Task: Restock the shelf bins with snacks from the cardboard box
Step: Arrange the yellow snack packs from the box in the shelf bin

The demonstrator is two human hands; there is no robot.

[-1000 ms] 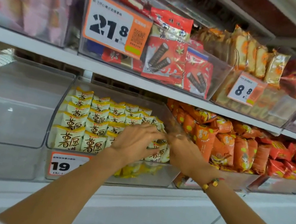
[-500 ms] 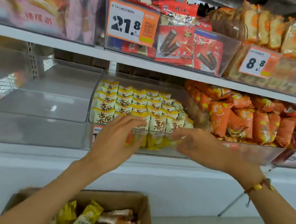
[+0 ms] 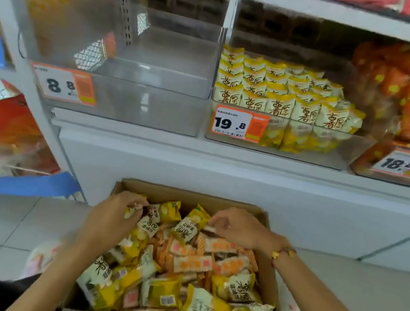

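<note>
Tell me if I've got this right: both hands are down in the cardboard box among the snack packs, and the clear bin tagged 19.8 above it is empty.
Not quite. The head view shows the bin tagged 19.8 holding rows of yellow-and-white packs; the bin left of it, tagged 8.8, holds none. The rest stands: left hand and right hand are both in the cardboard box.
</note>
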